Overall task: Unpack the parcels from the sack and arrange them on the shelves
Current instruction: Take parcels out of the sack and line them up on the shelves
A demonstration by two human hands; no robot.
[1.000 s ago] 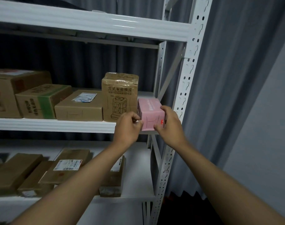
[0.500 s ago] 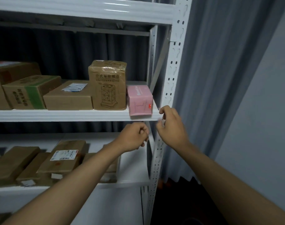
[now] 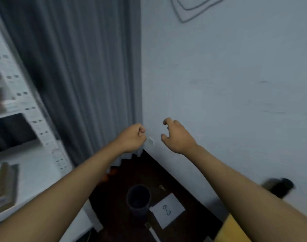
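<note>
Since 0.5 s ago we have swung right, away from the shelves (image 3: 18,109), now blurred at the left edge with parcels (image 3: 2,186) on the lower shelf. Our left hand (image 3: 131,138) has curled into a fist holding nothing; our right hand (image 3: 177,137) hangs with fingers (image 3: 166,121) loosely bent, empty. Both hover before the wall (image 3: 227,75) beside the grey curtain (image 3: 90,75). Below stands a dark cylinder (image 3: 138,198) near a sheet marked 6-3 (image 3: 167,209).

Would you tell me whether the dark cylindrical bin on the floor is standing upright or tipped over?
Upright: the bin stands on the dark floor with its round opening facing up, beside the white sheet marked 6-3.
</note>
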